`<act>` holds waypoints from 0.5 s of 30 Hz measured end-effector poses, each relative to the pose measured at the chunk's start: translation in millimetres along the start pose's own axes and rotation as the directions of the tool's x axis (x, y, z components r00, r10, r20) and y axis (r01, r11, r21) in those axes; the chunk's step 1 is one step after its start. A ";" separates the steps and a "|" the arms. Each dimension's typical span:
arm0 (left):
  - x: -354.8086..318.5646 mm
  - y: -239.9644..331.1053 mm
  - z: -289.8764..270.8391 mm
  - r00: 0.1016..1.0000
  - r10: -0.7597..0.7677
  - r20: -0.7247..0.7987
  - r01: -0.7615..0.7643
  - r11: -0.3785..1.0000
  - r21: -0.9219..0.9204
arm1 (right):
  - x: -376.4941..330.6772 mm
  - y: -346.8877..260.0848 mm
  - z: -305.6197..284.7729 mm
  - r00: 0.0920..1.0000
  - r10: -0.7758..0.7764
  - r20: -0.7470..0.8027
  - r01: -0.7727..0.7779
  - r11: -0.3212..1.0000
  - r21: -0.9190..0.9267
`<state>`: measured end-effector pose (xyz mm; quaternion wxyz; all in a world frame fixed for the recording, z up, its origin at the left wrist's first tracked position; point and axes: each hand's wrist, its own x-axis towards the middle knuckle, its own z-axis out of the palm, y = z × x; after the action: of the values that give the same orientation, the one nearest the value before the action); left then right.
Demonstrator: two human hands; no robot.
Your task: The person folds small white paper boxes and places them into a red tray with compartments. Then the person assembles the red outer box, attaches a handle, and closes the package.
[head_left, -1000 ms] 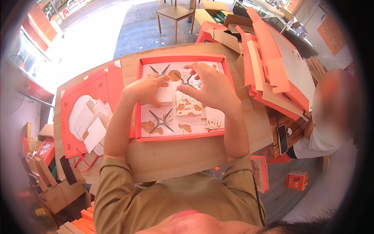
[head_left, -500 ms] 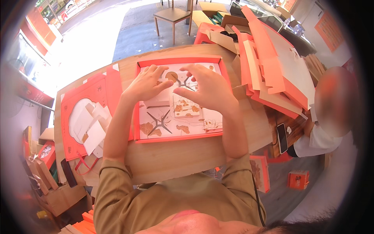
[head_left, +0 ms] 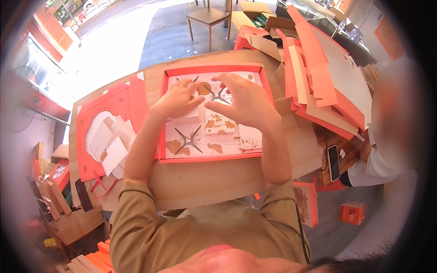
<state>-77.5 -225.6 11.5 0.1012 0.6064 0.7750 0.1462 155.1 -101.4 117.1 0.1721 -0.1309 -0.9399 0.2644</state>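
Note:
A shallow red box [head_left: 209, 159] with a white, brown-patterned inside sits on the table. My left hand [head_left: 178, 101] rests over a plain white small box [head_left: 185, 119] at its left, fingers stretched out and thumb apart. Above the right half of the red box is my right hand [head_left: 248, 101], its thumb and fingers apart with nothing between them. Near its thumb lies a small white box with brown print [head_left: 220, 125]. Dark X-shaped pieces [head_left: 188, 139] show on the base, one partly behind my right fingers. Another patterned box [head_left: 249, 143] is at the lower right corner.
A flattened red sheet [head_left: 89, 132] with loose white cards [head_left: 119, 145] covers the table's left. Stacked red cardboard sheets [head_left: 314, 86] lean at the right. Beyond them sits another person [head_left: 380, 159], near a phone [head_left: 333, 162]. A chair [head_left: 208, 17] stands past the far edge.
The view has shifted slightly, and the scene sits a little further right. My left hand has moved slightly over the plain white box; my right hand stays spread in nearly the same place.

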 end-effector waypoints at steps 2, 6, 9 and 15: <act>1.0 5.5 -4.1 1.000 0.004 0.013 -0.004 0.998 0.056 | -1.4 -0.5 -2.9 1.000 0.006 0.001 -0.006 1.000 0.001; 2.5 16.8 -11.3 0.996 -0.055 0.070 0.047 0.993 0.107 | -2.7 1.1 -4.5 1.000 -0.020 -0.008 0.021 1.000 0.011; 7.5 21.8 -11.7 0.986 -0.109 0.129 0.101 0.993 0.066 | -4.6 2.6 -4.6 0.999 -0.049 -0.024 0.049 0.999 0.000; 9.4 19.6 -7.7 0.997 0.021 0.080 -0.026 0.997 0.068 | -7.6 2.2 -4.8 0.997 -0.068 -0.033 0.067 0.997 -0.034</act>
<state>-64.5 -212.9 25.8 0.1094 0.6240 0.7677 0.0963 164.2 -99.9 117.8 0.1947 -0.1064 -0.9450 0.2405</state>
